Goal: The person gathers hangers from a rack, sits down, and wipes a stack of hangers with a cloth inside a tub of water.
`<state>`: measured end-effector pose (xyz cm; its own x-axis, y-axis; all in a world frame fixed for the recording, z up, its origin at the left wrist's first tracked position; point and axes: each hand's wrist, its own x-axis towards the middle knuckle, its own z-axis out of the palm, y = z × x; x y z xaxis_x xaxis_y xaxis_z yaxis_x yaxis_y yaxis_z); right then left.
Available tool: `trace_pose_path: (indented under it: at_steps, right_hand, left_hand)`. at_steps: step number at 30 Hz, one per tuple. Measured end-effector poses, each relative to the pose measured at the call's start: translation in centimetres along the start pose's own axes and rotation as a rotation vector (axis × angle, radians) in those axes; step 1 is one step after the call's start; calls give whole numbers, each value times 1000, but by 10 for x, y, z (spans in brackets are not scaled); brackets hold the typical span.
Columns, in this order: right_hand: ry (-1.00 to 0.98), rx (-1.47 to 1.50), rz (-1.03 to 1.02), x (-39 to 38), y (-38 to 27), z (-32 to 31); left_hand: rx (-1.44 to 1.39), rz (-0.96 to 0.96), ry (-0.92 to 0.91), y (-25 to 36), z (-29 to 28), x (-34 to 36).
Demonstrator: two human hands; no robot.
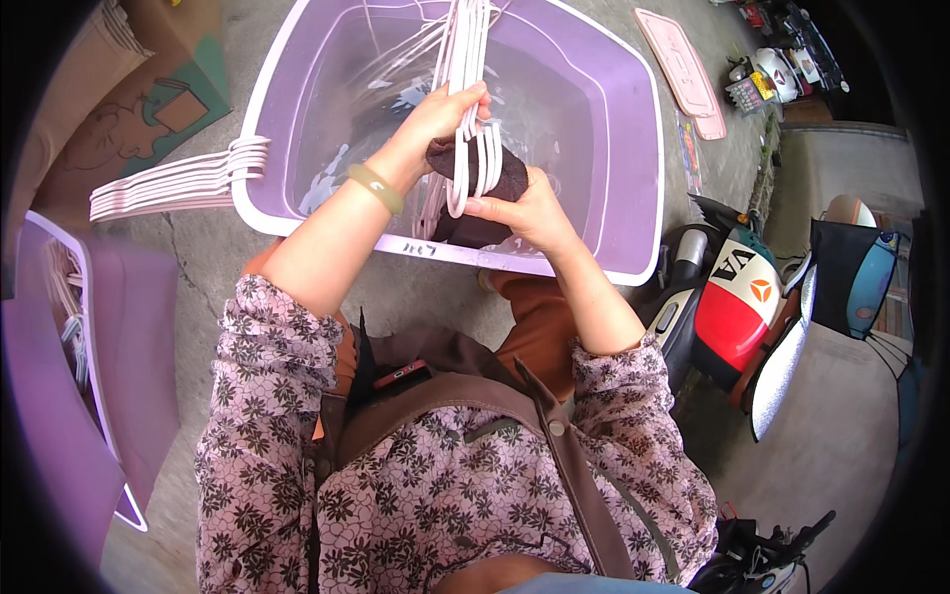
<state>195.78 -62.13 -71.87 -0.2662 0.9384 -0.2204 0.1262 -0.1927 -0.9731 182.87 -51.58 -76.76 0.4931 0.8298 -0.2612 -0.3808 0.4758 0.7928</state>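
Over a large purple tub [625,168], my left hand [440,117] is closed round a bundle of pale pink plastic hangers [467,45]. Their curved hooks point toward me. A dark brown cloth [511,178] wraps about the hook ends, pinched by my right hand [529,213], whose thumb lies on the near side of the hooks. Part of the cloth hangs down inside the tub's near wall. More pale hangers and what looks like water show in the tub, partly hidden by the bundle.
Another row of pale hangers [173,190] hooks over the tub's left rim. At far left stands a second purple tub [139,346] with hangers inside, below a cardboard box [183,59]. A pink lid [678,59] lies at the upper right; a red and white scooter [732,322] stands right.
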Motion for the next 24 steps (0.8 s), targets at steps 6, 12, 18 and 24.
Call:
trace_pose_path:
  at_steps: [6,12,18,24]
  right_hand:
    - [39,111,-112,4,9,19]
    - [262,19,-207,11,2,31]
    - [143,78,-109,18,-4,26]
    - [90,-90,-185,23,1,21]
  left_hand:
    - [-136,24,13,-1,-10,4]
    - [-172,137,152,5,-5,-2]
    - [-29,213,70,4,-10,0]
    - [34,296,174,-13,-9,7]
